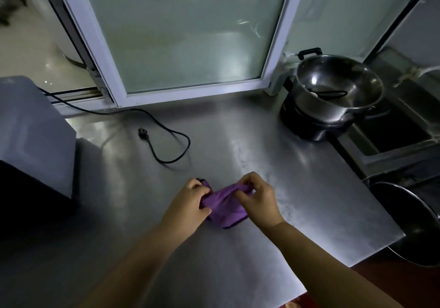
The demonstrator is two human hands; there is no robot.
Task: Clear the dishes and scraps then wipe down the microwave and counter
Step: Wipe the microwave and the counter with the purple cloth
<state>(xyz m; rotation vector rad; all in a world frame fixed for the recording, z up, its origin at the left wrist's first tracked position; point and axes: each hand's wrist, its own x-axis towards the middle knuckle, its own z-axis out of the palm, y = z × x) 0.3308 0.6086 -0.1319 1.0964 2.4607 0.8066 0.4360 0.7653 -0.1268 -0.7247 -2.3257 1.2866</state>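
Steel fills most of the view: a long metal desk [238, 141] runs under a frosted window [181, 34] with a white frame, and its surface shines in dull patches. Taking the window as the mark, the grey microwave [33, 131] stands below and to its left, at the desk's left edge, showing its top and one side. Below the window's right corner a steel pot [338, 86] with a black handle sits on a black cooker base [309, 127], and a dark utensil lies inside the pot. Further right of that, past the desk's edge, a sink [395, 138] drops away, and a round metal pan [412, 222] shows below the desk's right corner. A black power cord [166, 131] trails from the window's lower left corner out onto the desk, looping, with its plug lying loose on the steel.

Straight below the window, near the front middle of the desk, a purple cloth [223, 205] is bunched between two bare hands. The left hand [188, 203] pinches the cloth's left end with curled fingers and thumb. The right hand [257, 198] grips the right end the same way, fingers curled over the top fold. The lower edge of the cloth rests on the steel.
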